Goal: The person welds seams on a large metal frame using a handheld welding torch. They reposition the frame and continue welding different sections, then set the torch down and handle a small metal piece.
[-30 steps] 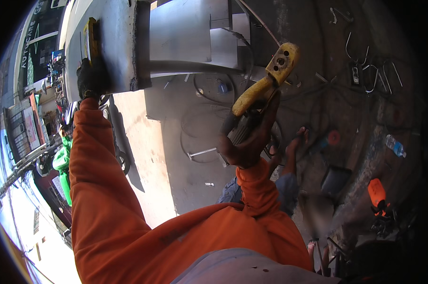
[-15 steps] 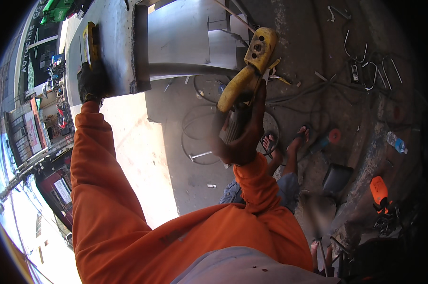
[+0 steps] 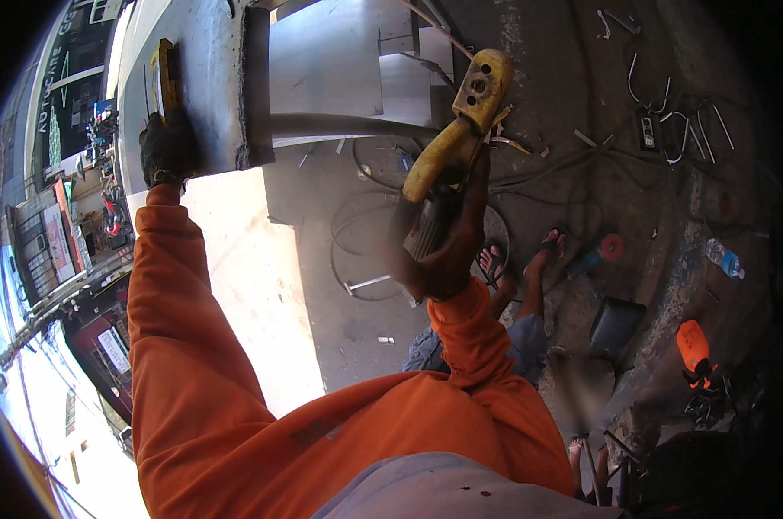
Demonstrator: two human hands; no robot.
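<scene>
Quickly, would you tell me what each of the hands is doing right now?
Left hand: gloved, closed on the metal plate's edge.
Right hand: closed around the yellow power tool.

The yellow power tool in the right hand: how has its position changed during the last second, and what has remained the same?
The right hand raised the yellow hand-held power tool up and leftward in the picture, toward the grey metal plate, and it stays gripped. The gloved left hand kept pressing the yellow flat object against the same plate.
</scene>
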